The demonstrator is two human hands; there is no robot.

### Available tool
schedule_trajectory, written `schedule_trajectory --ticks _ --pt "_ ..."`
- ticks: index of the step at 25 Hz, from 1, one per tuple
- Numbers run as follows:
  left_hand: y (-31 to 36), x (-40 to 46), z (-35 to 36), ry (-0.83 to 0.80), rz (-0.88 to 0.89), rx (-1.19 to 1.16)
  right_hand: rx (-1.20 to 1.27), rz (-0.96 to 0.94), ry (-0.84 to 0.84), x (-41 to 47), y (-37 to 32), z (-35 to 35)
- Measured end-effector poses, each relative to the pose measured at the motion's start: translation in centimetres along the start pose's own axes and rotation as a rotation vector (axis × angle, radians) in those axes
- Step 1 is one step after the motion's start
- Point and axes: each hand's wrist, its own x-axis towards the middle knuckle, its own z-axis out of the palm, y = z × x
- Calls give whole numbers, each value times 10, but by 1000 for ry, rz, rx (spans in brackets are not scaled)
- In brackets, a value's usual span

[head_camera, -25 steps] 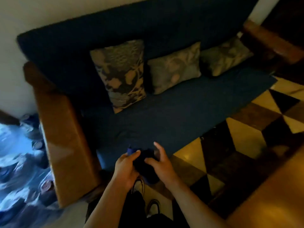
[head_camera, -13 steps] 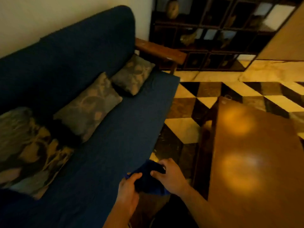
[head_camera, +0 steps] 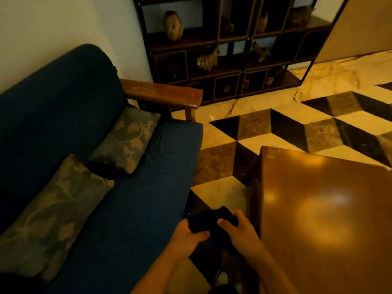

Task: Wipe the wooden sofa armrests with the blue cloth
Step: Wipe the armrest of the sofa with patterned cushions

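Both of my hands hold the bunched dark blue cloth (head_camera: 209, 220) low in the view, in front of the sofa's seat edge. My left hand (head_camera: 187, 237) grips its left side and my right hand (head_camera: 239, 229) grips its right side. The wooden armrest (head_camera: 163, 93) at the sofa's right end lies far ahead, well apart from the cloth. It is brown with pale specks on top. The sofa's other armrest is out of view.
The blue sofa (head_camera: 131, 200) carries two patterned cushions (head_camera: 127, 141) on the left. A glossy wooden table (head_camera: 322, 219) stands close on my right. A dark shelf unit (head_camera: 229, 47) with ornaments stands behind the armrest. Patterned tile floor (head_camera: 265, 132) lies between.
My view has swung right along the sofa, from the left armrest to the right one. Both hands keep hold of the cloth and have drifted toward the table.
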Motion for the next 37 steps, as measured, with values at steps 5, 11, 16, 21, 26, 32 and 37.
schedule_trajectory --ticks 5,11,16,21,26,32,37 --pt "77 95 4 185 117 209 24 59 6 110 -71 -32" --pt "157 284 -27 298 66 -20 76 264 58 301 -160 -20" --pt "231 402 -56 240 -32 -123 -41 531 11 433 -241 -16" --pt "299 490 -92 299 -124 -227 -55 566 -133 552 -306 -2" --pt "337 576 -114 473 -224 -248 -525 254 -385 680 -347 23" --pt "388 668 -122 879 -293 -353 -636 -297 -539 796 -403 31" --pt "348 722 -105 966 -577 -484 -1217 -590 -440 872 -381 24"
